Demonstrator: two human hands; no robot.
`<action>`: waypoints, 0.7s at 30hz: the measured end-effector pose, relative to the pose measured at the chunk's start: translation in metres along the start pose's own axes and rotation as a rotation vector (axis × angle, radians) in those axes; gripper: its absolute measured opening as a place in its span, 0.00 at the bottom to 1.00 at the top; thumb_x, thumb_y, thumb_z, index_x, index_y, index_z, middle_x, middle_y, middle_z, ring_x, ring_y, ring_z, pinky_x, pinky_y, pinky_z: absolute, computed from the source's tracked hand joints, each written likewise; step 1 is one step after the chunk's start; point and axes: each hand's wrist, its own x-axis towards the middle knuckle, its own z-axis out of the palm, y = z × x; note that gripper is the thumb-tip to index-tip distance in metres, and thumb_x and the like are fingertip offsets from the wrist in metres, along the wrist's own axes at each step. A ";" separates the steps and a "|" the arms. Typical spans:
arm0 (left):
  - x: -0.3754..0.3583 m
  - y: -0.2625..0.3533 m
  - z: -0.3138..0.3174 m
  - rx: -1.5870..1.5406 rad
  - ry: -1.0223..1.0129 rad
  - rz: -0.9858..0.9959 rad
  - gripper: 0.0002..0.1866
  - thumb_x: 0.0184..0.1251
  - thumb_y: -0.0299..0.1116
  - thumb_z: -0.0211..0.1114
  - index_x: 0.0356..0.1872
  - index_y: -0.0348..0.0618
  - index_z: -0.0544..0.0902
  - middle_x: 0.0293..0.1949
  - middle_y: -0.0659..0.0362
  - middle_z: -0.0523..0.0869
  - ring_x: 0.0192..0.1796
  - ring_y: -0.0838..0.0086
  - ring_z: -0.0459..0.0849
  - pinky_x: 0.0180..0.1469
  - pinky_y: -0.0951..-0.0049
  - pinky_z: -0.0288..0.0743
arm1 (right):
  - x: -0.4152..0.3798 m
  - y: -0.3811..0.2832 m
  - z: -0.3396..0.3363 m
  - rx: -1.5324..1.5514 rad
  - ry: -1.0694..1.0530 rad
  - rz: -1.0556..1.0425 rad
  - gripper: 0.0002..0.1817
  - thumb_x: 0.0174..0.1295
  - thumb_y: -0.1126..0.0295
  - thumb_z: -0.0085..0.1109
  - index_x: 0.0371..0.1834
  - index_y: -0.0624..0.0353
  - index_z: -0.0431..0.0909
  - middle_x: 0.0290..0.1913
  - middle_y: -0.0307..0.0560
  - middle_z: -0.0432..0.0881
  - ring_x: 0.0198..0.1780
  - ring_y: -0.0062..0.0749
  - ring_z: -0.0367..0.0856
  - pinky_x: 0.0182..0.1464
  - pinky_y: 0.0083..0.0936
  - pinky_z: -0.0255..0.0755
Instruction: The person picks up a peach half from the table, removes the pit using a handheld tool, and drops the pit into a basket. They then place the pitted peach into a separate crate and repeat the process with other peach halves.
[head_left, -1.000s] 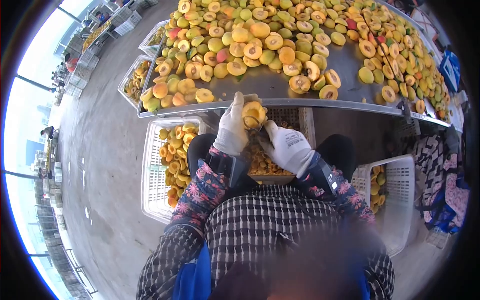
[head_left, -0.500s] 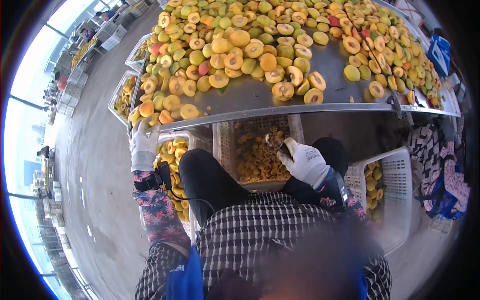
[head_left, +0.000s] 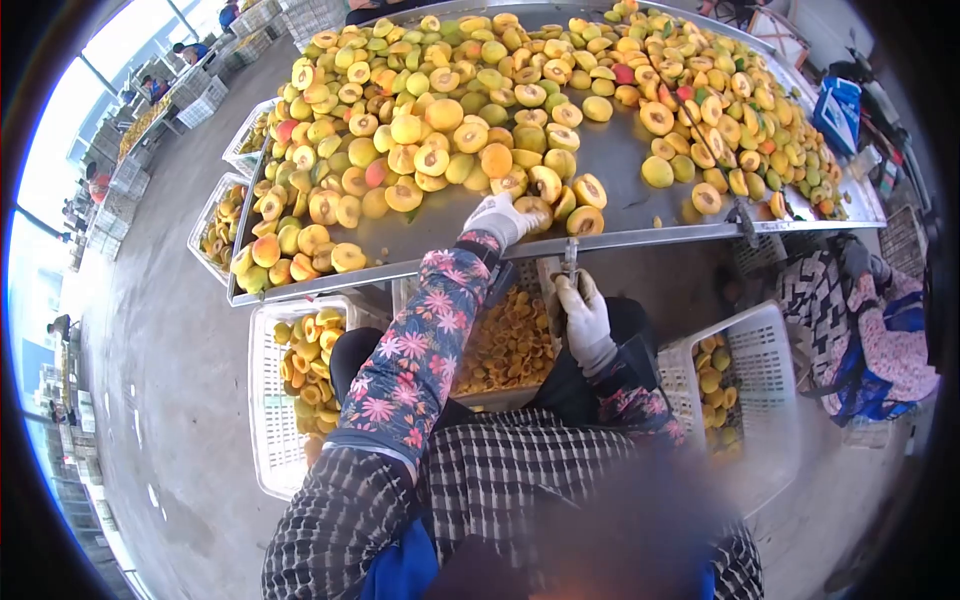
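My left hand point(head_left: 503, 218), in a white glove, reaches over the near edge of the metal table point(head_left: 640, 234). Its fingers touch a halved yellow fruit point(head_left: 534, 212) at the front of the pile. Just below the table edge, my gloved right hand point(head_left: 585, 312) is closed around a slim metal tool point(head_left: 571, 258) that points up. Beneath both hands sits a crate point(head_left: 548, 285) of fruit pieces point(head_left: 505, 345). Many halved fruits point(head_left: 430, 160) with brown centres lie heaped on the table.
A white crate point(head_left: 265, 400) with fruit halves stands at my left, and another crate point(head_left: 775, 350) at my right. Two more crates adjoin the table's left end. A co-worker's patterned sleeve point(head_left: 870, 320) shows at the right. A blue and white container point(head_left: 838, 112) is at the back right.
My left hand has moved right from the table's left corner to the fruit near the middle. My right hand has risen toward the table edge, with the tool now upright. The view has shifted.
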 end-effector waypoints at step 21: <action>-0.124 -0.003 0.005 -1.622 0.256 0.108 0.20 0.79 0.44 0.52 0.64 0.46 0.69 0.57 0.55 0.77 0.54 0.68 0.79 0.58 0.66 0.76 | 0.012 -0.023 0.069 -0.320 -0.160 -0.131 0.15 0.64 0.71 0.63 0.51 0.63 0.76 0.37 0.43 0.85 0.34 0.28 0.82 0.40 0.27 0.76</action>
